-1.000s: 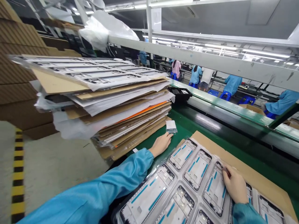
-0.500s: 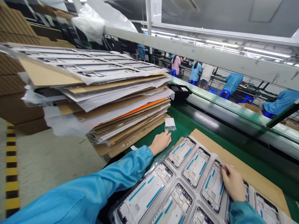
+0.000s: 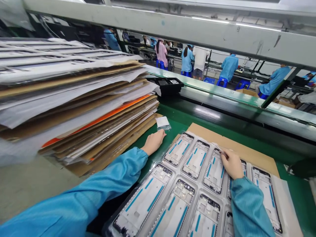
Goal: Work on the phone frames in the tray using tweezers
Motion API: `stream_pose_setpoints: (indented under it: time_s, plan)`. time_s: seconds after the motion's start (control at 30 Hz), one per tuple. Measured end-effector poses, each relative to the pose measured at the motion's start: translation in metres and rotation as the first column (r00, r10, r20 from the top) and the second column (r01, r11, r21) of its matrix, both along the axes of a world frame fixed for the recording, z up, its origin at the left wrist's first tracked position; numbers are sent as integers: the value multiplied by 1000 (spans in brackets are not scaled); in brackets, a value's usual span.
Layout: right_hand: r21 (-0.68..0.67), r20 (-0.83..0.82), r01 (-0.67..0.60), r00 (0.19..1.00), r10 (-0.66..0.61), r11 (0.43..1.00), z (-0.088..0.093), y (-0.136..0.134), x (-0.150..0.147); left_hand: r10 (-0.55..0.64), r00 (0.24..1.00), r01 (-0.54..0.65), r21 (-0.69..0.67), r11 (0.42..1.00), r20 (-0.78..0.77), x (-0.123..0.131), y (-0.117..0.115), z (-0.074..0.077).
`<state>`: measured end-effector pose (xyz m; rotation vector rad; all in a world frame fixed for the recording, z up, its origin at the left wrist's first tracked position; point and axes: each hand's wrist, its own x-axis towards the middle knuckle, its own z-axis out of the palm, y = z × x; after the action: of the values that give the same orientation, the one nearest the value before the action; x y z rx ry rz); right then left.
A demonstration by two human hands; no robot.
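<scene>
My left hand is closed, its fingertips pinched at the near edge of a small clear plastic bag with a white patch, lying on the green bench. In my right hand is a pair of thin metal tweezers. The tweezers' tips point at the upper end of a phone middle frame; whether they touch it I cannot tell. Several such frames with blue strips lie in rows in a clear plastic tray. My right hand and sleeve cover part of the neighbouring frames.
A tall stack of cardboard sheets and trays stands at the left, more framed trays on top. A brown cardboard sheet lies under the tray's far side. Beyond are a black box, a long grey beam and seated people.
The view has turned right and lowered, so the stack and bench have shifted left. My left hand stays by the bag, and my right hand stays over the same frame with the tweezers.
</scene>
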<state>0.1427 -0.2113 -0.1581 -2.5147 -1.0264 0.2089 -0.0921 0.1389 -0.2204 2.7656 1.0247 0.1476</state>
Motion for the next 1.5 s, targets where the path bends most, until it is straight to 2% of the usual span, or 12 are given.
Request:
stream_pose_setpoints:
  time_s: [0.13,0.27,0.33,0.4,0.47,0.57,0.63,0.73,0.8,0.97,1.17,1.5]
  plan:
    - [187,-6,-10,1000,12,982,0,-2,1,7,973,26,-141,990,229,5,-3,18]
    - [393,2,134,989,-146,910,3,-4,6,-123,809,286,-203,936,574,53,-45,78]
    - [469,-62,228,972,-226,853,5,-5,10,-259,728,487,-212,847,635,88,-84,105]
    - [559,-229,360,933,-278,747,8,-6,13,-382,644,677,-261,689,663,122,-126,116]
    - [623,-433,512,856,-284,591,11,-8,15,-396,601,765,-357,536,694,148,-164,107]
    - [644,-628,652,749,-211,401,17,-10,13,-228,728,683,-654,327,646,164,-197,76]
    - [641,-693,687,710,-126,342,21,-9,13,-184,752,659,-717,225,633,164,-202,58]
    - [691,-694,655,719,29,305,22,-6,15,-19,808,589,-808,28,588,163,-195,51]
    - [696,-687,633,724,59,338,20,-3,16,66,840,542,-838,-67,539,165,-190,53]
    - [620,-703,566,709,64,543,20,-6,9,264,819,556,-818,-149,509,167,-185,59]
    - [674,-529,419,848,2,608,28,-8,0,405,846,493,-798,-347,347,167,-179,61]
    - [611,-356,276,933,-54,742,26,-3,-3,378,839,505,-819,-272,392,167,-183,65]
